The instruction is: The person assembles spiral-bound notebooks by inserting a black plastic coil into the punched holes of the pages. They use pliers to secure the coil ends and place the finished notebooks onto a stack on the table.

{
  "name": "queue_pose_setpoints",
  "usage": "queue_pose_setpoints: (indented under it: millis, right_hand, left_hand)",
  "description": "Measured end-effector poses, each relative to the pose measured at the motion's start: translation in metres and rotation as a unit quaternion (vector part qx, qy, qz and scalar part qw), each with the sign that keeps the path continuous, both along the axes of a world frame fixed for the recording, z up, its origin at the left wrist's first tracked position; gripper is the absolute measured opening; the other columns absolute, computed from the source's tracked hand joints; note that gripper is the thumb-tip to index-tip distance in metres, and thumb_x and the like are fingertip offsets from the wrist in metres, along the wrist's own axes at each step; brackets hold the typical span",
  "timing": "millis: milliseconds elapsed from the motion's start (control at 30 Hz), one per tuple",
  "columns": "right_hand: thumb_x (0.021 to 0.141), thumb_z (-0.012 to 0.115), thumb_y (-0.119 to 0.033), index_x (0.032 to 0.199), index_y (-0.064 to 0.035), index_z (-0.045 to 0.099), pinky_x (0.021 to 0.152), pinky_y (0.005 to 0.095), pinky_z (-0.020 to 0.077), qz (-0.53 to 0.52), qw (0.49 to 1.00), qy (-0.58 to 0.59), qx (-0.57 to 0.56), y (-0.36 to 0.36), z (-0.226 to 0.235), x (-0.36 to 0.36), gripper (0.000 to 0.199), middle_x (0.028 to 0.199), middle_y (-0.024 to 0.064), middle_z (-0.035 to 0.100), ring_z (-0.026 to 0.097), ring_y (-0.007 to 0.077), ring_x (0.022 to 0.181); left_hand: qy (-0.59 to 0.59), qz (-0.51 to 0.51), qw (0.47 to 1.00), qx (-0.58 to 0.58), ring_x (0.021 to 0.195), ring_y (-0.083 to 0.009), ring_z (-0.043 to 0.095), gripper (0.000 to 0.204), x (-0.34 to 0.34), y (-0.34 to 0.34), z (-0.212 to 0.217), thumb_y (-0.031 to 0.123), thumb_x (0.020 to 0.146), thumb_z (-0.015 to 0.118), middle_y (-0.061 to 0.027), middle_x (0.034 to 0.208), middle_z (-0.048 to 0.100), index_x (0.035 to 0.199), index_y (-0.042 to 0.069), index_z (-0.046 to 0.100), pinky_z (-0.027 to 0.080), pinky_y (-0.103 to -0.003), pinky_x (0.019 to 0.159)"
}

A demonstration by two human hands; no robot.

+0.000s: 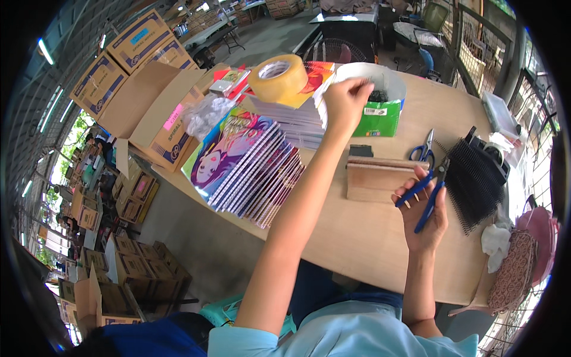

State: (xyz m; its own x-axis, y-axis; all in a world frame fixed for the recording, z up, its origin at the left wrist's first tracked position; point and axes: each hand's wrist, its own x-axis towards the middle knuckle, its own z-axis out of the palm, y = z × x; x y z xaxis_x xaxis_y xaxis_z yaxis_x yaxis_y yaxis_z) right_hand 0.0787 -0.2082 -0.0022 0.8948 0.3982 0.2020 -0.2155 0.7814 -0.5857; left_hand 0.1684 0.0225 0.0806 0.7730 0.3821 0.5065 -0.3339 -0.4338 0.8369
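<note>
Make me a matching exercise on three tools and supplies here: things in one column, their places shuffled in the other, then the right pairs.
Things:
1. pliers
2. roll of tape
3. scissors

Places:
A. lying on the table, beside the wooden block
B. held in the right hand
C. on top of a stack of notebooks

Right pairs: 1-B, 2-C, 3-A

Seemingly a workshop: stacked cartons (141, 40), piled notebooks (253, 166).
</note>
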Motion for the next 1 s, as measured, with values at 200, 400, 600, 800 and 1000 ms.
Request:
queue_pose_setpoints:
  millis: [200, 400, 600, 800, 1000]
  right_hand:
    - [0.097, 0.049, -0.049, 0.133, 0.0003, 0.047, 0.091, 0.0438, 0.0472, -0.063, 0.998, 0.020, 0.020, -0.005, -0.009, 0.009, 0.061, 0.111, 0.0143, 0.058, 0.060, 0.0261, 0.101]
    - [0.079, 0.073, -0.019, 0.116, -0.0016, 0.057, 0.084, 0.0388, 0.0495, -0.028, 0.930, -0.242, -0.274, 0.062, -0.006, -0.036, 0.043, 0.102, 0.0118, 0.064, 0.062, 0.0230, 0.098]
    - [0.077, 0.076, -0.028, 0.109, -0.0051, 0.062, 0.076, 0.0423, 0.0482, -0.116, 0.774, -0.521, -0.342, 0.162, 0.016, -0.092, 0.041, 0.093, 0.0129, 0.062, 0.060, 0.0321, 0.087]
    - [0.076, 0.075, -0.030, 0.107, -0.0056, 0.062, 0.073, 0.0421, 0.0479, -0.169, 0.737, -0.559, -0.340, 0.192, 0.020, -0.106, 0.042, 0.088, 0.0110, 0.060, 0.059, 0.0301, 0.082]
    - [0.075, 0.076, -0.030, 0.107, -0.0054, 0.062, 0.072, 0.0416, 0.0486, -0.178, 0.723, -0.573, -0.342, 0.201, 0.018, -0.109, 0.042, 0.087, 0.0114, 0.059, 0.058, 0.0302, 0.082]
  left_hand:
    - [0.061, 0.004, 0.992, 0.114, 0.098, -0.0312, 0.069, 0.067, 0.007, -0.031, 0.009, 0.045, 0.090, 0.064, -0.0257, 0.107, 0.068, 0.137, -0.001, 0.048, 0.054, -0.040, 0.080]
    - [0.016, 0.018, 0.994, 0.111, 0.111, -0.0204, 0.062, 0.031, -0.209, 0.048, 0.068, 0.021, 0.096, 0.060, -0.0118, 0.115, 0.069, 0.119, 0.002, 0.067, 0.045, -0.035, 0.100]
    - [0.239, -0.012, 0.941, 0.239, 0.144, -0.0279, 0.029, 0.059, -0.263, 0.150, 0.048, 0.040, 0.087, 0.068, -0.0138, 0.154, 0.035, 0.139, 0.017, 0.054, 0.026, -0.044, 0.115]
    - [0.253, -0.036, 0.914, 0.315, 0.144, -0.0306, 0.029, 0.059, -0.264, 0.159, 0.040, 0.037, 0.083, 0.071, -0.0154, 0.153, 0.035, 0.137, 0.019, 0.056, 0.023, -0.044, 0.116]
    - [0.253, -0.045, 0.914, 0.315, 0.144, -0.0310, 0.029, 0.057, -0.264, 0.162, 0.039, 0.033, 0.083, 0.070, -0.0157, 0.154, 0.034, 0.137, 0.019, 0.056, 0.023, -0.043, 0.116]
